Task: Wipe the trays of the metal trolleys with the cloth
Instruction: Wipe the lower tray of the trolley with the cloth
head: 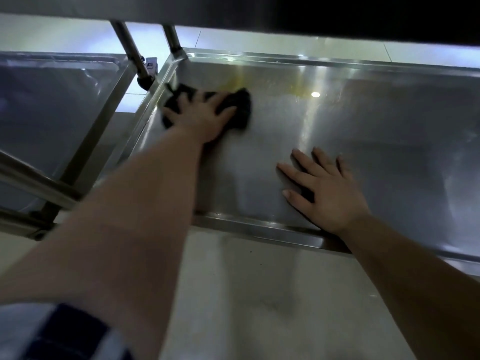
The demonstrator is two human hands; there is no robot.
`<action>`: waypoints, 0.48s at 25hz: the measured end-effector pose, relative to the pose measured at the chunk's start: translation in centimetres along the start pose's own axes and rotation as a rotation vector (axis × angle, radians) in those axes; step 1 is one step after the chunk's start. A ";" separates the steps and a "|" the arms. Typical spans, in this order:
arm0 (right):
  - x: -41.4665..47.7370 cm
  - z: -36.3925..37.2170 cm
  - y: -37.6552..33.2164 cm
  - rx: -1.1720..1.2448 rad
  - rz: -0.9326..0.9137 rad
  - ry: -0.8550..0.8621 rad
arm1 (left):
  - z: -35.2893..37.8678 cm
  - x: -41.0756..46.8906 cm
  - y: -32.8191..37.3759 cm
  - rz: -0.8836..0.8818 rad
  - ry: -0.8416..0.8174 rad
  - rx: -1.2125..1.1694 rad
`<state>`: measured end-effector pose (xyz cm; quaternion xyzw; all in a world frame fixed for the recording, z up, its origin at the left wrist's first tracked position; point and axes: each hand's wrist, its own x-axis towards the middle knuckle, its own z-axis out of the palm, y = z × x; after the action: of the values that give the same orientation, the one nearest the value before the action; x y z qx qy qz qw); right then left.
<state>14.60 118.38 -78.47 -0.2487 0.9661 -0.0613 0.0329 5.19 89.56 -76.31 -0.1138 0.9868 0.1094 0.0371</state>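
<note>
Head view, looking down at the lower tray [363, 141] of a metal trolley; all positions are given relative to this tray.

Left hand [200, 118]: reaches to the tray's far left corner and lies palm down on a dark cloth [241, 107], fingers spread and fairly straight, pressing the cloth flat against the tray floor rather than curling round it. The cloth is crumpled, and parts of it show beyond the fingertips and on both sides of the hand. It lies just inside the tray's left wall.

Right hand [327, 193]: open, palm down, fingers straight and slightly spread, resting directly on the bare tray floor just inside the near rim. The wrist crosses that rim. It holds nothing and lies well apart from the cloth.

A yellowish smear [239, 81] marks the tray floor just beyond the cloth, toward the far rim. A small bright reflection [315, 94] shows to the right of the cloth.

Two upright metal posts [172, 40] rise at the tray's far left corner. To the left of the tray stands a second trolley tray [52, 105], separated from it by a narrow gap. An upper shelf [233, 11] runs above the tray's far side. Pale floor tiles [259, 294] lie before the near rim. A striped sleeve [65, 333] shows nearest the viewer, on the left arm.
</note>
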 end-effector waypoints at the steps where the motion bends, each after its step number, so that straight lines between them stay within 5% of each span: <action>1: 0.1 0.1 0.0 -0.004 0.005 0.000 | -0.4 0.0 -2.6 -0.068 0.008 0.002; 12: 0.7 -1.1 0.0 0.038 -0.028 -0.122 | 3.6 -19.8 -1.1 -0.026 0.019 0.151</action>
<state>13.90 118.21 -77.42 -0.2648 0.9573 -0.0649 0.0959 24.82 93.63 -78.10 -0.1247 0.9909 0.0331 0.0378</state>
